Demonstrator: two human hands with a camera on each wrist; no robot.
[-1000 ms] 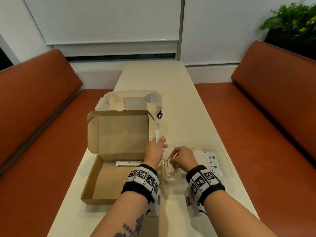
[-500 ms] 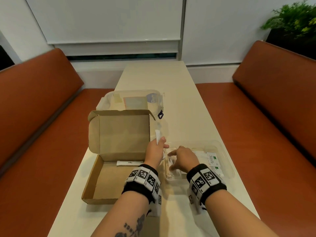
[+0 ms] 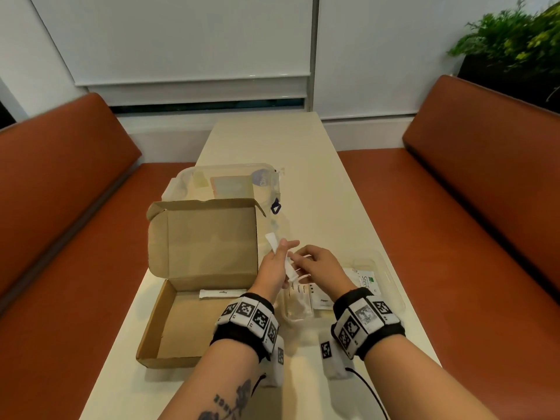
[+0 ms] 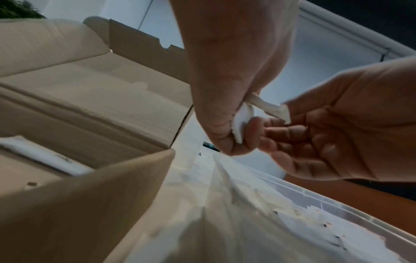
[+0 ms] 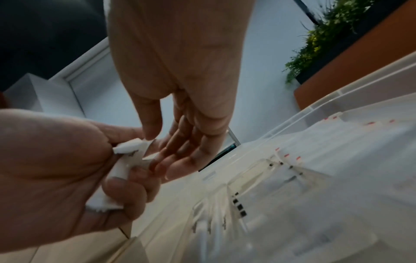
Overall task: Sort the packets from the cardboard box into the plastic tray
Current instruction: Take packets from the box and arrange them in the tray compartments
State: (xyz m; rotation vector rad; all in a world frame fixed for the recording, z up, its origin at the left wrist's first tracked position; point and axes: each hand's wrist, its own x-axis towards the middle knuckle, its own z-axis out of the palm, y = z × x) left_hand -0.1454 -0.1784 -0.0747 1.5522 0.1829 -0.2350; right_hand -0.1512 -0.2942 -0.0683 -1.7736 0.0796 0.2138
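My left hand (image 3: 274, 265) grips white packets (image 3: 280, 254); my right hand (image 3: 318, 266) pinches one, and should draw it out slowly toward the tray (image 3: 391, 283) below.

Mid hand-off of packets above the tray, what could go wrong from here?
1. The left hand grips several thin packets at once while the right hand pinches one; pulling it may drag out others.
2. The hand-off is near the gap between box and tray; a dropped packet could land on the table.
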